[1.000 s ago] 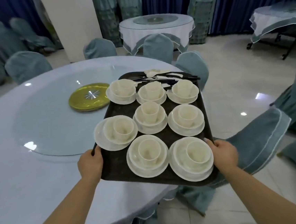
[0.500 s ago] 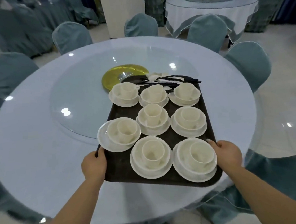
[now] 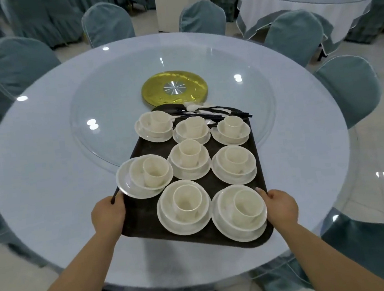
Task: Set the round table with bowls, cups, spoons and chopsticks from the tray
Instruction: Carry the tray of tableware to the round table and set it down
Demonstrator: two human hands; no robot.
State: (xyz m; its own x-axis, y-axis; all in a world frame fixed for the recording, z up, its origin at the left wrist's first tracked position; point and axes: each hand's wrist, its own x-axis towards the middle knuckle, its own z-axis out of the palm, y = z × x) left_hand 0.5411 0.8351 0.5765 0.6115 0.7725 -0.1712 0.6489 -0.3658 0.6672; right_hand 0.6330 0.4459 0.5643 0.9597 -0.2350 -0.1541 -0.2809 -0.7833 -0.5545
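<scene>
Your left hand (image 3: 108, 215) and right hand (image 3: 282, 207) each clamp the dark tray's (image 3: 141, 217) near corners, above the round table (image 3: 48, 173).

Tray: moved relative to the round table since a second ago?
Yes. The tray has moved inward over the round table, from overhanging its edge toward the gold disc.

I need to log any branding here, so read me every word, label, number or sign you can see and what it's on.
None can be read: the tray, the cups, the bowls and the gold disc on the round table show no lettering.
</scene>
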